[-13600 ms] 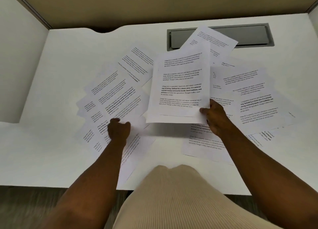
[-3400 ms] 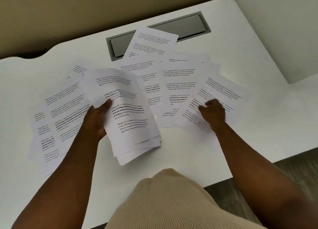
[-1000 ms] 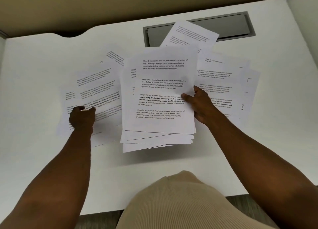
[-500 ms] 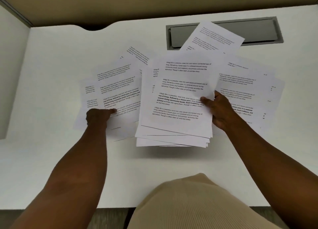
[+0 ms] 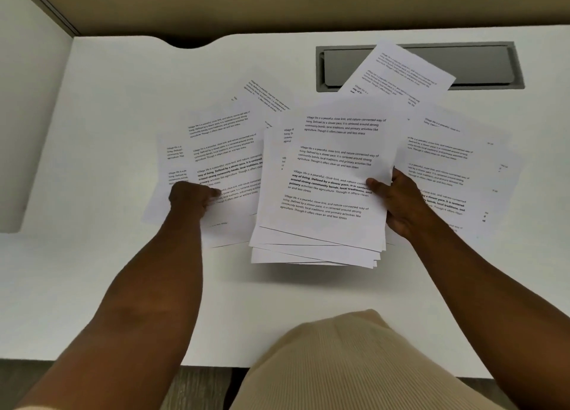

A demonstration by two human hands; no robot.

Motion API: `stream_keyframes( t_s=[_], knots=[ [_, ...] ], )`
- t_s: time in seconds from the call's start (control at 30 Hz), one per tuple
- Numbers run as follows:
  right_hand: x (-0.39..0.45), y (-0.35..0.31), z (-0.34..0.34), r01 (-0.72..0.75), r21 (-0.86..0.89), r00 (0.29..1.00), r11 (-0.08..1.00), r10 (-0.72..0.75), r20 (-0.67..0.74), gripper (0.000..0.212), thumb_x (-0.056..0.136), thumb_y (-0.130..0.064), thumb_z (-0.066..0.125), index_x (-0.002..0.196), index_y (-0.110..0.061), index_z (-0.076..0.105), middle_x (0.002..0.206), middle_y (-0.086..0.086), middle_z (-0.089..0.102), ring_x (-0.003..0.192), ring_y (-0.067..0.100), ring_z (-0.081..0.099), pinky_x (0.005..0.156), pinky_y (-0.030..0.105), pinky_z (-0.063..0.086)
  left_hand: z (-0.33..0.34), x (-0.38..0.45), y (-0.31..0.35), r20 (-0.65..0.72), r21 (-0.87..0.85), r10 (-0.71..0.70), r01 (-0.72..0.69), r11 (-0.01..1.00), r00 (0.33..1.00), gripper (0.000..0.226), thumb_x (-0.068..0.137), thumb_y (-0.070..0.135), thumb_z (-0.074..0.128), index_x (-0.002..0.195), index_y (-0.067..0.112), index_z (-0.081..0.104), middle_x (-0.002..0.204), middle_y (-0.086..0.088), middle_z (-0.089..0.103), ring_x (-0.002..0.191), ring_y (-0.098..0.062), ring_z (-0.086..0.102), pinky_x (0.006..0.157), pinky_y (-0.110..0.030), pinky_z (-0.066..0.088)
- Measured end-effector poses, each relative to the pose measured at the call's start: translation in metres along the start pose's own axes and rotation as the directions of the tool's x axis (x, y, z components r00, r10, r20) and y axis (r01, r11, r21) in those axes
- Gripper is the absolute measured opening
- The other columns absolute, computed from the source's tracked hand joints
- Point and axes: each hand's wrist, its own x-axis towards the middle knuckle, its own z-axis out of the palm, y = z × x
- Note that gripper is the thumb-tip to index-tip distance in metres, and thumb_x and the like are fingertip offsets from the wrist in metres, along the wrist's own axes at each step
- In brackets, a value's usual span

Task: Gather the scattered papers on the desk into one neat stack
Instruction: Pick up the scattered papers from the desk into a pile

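Since before, left hand (image 5: 192, 198) pinches loose sheet (image 5: 228, 163); stack (image 5: 327, 193) ragged.

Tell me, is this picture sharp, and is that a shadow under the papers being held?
Head view: yes, the held bundle in the right hand casts a soft shadow on the desk below it; its top sheet's print is legible, the sheets near the left hand look softer, and the wide lens bows the desk edges.

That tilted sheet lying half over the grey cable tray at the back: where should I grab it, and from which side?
Likely best by its far right corner, from the right. The tilted sheet lies flat across the cable tray, and that corner sits over the tray's recessed lid, perhaps leaving room for a finger beneath. Its near edge is tucked under other papers.
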Motion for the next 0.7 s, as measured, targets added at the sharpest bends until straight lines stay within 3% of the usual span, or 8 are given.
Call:
stream_keyframes(
  t_s=[0.03,0.1,0.2,0.3,0.4,0.47,0.6,0.7],
  knots=[
    [0.0,-0.001,0.0,0.0,-0.001,1.0,1.0,0.0,-0.002,0.043,0.089,0.001,0.061,0.13,-0.008,0.054,0.126,0.012,0.064,0.112,0.03,0.063,0.097,0.051,0.05,-0.001,-0.003,0.002,-0.019,0.018,0.003,-0.003,1.0,1.0,0.037,0.063,0.017,0.092,0.077,0.002,0.061,0.07,-0.012,0.061,0.064,-0.023,0.058,0.072,-0.034,0.053],
    [-0.001,-0.001,0.0,-0.001,-0.001,1.0,1.0,0.001,-0.008,0.043,0.089,0.001,0.062,0.13,-0.007,0.054,0.125,0.012,0.064,0.112,0.03,0.063,0.097,0.051,0.05,0.0,0.0,0.003,-0.059,0.092,0.007,-0.002,0.996,0.998,0.067,0.052,0.028,0.096,0.102,-0.003,0.065,0.099,-0.018,0.069,0.093,-0.031,0.065,0.092,-0.042,0.053],
    [-0.002,-0.002,-0.001,-0.002,0.0,1.0,1.0,0.002,-0.018,0.042,0.088,0.001,0.063,0.129,-0.008,0.055,0.124,0.012,0.065,0.111,0.03,0.064,0.096,0.051,0.051,0.005,-0.002,0.005,-0.148,0.222,-0.006,0.039,0.974,0.989,0.098,0.056,0.035,0.094,0.135,0.001,0.048,0.139,-0.023,0.046,0.129,-0.037,0.043,0.105,-0.047,0.043],
    [-0.003,-0.004,-0.001,0.003,-0.001,1.0,1.0,-0.003,-0.024,0.043,0.088,0.001,0.063,0.129,-0.007,0.055,0.124,0.012,0.065,0.109,0.029,0.065,0.095,0.05,0.052,0.005,-0.008,0.01,-0.177,0.245,-0.007,0.051,0.968,0.984,0.108,0.061,0.036,0.092,0.144,0.002,0.032,0.146,-0.023,0.033,0.135,-0.037,0.033,0.109,-0.049,0.039],
    [-0.004,-0.003,-0.002,0.004,-0.001,1.0,1.0,-0.004,-0.025,0.042,0.088,0.001,0.062,0.129,-0.007,0.055,0.124,0.012,0.065,0.11,0.029,0.065,0.095,0.051,0.051,0.001,0.001,0.006,-0.162,0.146,-0.03,0.054,0.988,0.986,0.114,0.051,0.034,0.097,0.14,0.005,0.031,0.141,-0.022,0.035,0.13,-0.035,0.039,0.101,-0.049,0.048],
    [-0.005,-0.002,-0.002,0.004,0.005,1.0,1.0,-0.004,-0.024,0.042,0.088,0.001,0.062,0.129,-0.007,0.055,0.124,0.011,0.065,0.11,0.029,0.064,0.096,0.05,0.051,0.001,0.003,0.005,-0.14,0.084,-0.029,0.042,0.996,0.99,0.106,0.05,0.026,0.098,0.134,0.004,0.037,0.13,-0.019,0.046,0.12,-0.031,0.048,0.092,-0.047,0.055],
    [-0.006,-0.002,0.0,0.006,0.006,1.0,1.0,-0.006,-0.022,0.041,0.088,0.001,0.062,0.128,-0.007,0.055,0.124,0.012,0.065,0.111,0.03,0.064,0.096,0.05,0.051,0.005,-0.002,0.003,-0.098,0.059,0.113,-0.108,0.992,0.989,0.06,0.065,0.013,0.09,0.114,-0.005,0.061,0.087,-0.017,0.07,0.074,-0.028,0.067,0.079,-0.041,0.06],
    [-0.006,-0.003,0.001,0.012,0.004,1.0,1.0,-0.012,-0.026,0.042,0.088,0.001,0.062,0.129,-0.007,0.055,0.124,0.011,0.065,0.11,0.029,0.064,0.095,0.048,0.052,-0.001,-0.011,-0.01,-0.19,0.094,0.234,-0.22,0.971,0.954,0.046,0.076,0.019,0.081,0.113,-0.002,0.065,0.11,-0.018,0.07,0.098,-0.035,0.068,0.085,-0.037,0.056]
  ],
)
